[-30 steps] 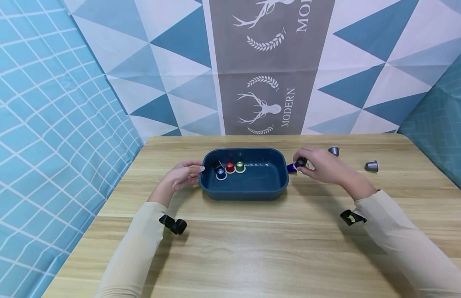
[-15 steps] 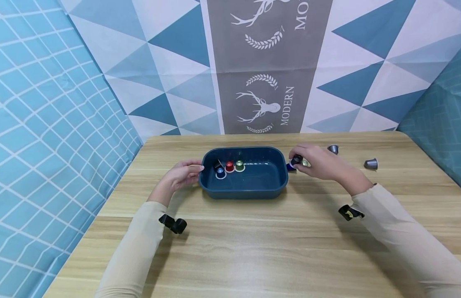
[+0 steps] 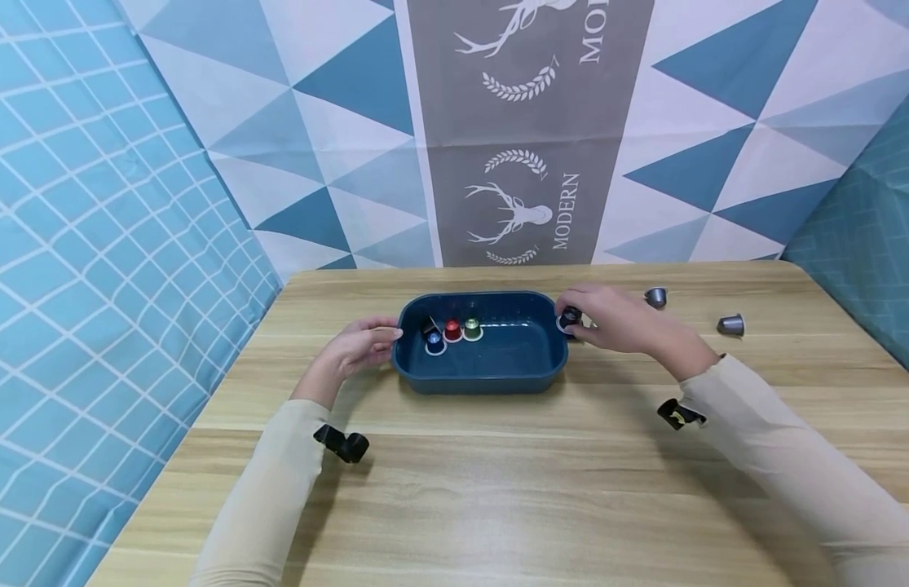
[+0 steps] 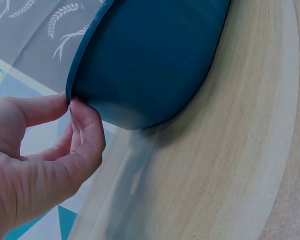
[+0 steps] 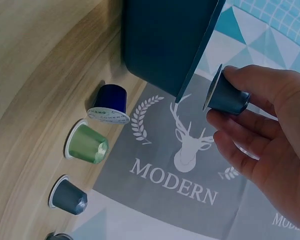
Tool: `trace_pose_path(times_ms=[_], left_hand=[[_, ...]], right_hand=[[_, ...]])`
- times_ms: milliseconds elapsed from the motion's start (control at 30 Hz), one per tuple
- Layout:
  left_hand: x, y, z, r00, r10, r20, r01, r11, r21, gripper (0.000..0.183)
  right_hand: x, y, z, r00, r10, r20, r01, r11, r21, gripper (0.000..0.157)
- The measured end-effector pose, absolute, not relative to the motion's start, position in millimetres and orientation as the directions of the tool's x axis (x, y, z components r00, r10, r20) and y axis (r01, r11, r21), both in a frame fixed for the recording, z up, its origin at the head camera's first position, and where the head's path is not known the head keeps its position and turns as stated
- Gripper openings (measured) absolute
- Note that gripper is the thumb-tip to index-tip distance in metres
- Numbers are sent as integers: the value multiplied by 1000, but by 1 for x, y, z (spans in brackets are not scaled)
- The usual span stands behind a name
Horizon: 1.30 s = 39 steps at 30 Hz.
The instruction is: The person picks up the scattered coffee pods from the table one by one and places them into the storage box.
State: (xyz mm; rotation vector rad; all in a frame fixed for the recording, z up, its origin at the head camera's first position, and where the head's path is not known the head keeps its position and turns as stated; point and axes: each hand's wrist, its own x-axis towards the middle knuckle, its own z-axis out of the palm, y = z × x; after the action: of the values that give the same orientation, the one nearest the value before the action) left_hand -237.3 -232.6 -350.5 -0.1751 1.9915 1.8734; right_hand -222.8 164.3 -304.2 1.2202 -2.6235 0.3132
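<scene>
The left grip (image 4: 47, 162) pinches a smooth, round-cornered dark-blue bin (image 4: 145, 60) by its rim, and the right grip (image 5: 275, 122) holds a dark, cup-shaped coffee capsule (image 5: 228, 95).

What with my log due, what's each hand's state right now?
Left hand: closed, pinching the bin.
Right hand: closed, holding a dark capsule.

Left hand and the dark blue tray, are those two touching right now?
Touching. The left wrist view shows it: the left hand pinches the dark blue tray at its rim.
</scene>
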Motion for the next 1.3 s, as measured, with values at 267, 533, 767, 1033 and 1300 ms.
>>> trace_pose_path(times_ms=[267,533,767,1033,1300], left_hand=[[-236,-232,-350,-915,171,-364,-354,88,931,37],[-235,-233,-353,-917,179,-356,-344,97,934,35],[-234,-231,-350,-917,175,-358,-348,88,933,31],[-235,-230,-350,-918,168,-360,-347,99,932,32],[-234,-230,-350,-919,167,-358,-344,104,933,32]], right_hand=[[-225,156,-303,-624,-734,267,-775,624,-96,22],[-223,149,-306,-612,-752,244,-789,604,-116,20],[-223,140,-305,-625,-753,206,-780,611,-133,20],[-225,129,-304,-622,-766,164,-783,608,-133,19],[-227,115,-300,-610,-785,112,-792,597,-127,19]])
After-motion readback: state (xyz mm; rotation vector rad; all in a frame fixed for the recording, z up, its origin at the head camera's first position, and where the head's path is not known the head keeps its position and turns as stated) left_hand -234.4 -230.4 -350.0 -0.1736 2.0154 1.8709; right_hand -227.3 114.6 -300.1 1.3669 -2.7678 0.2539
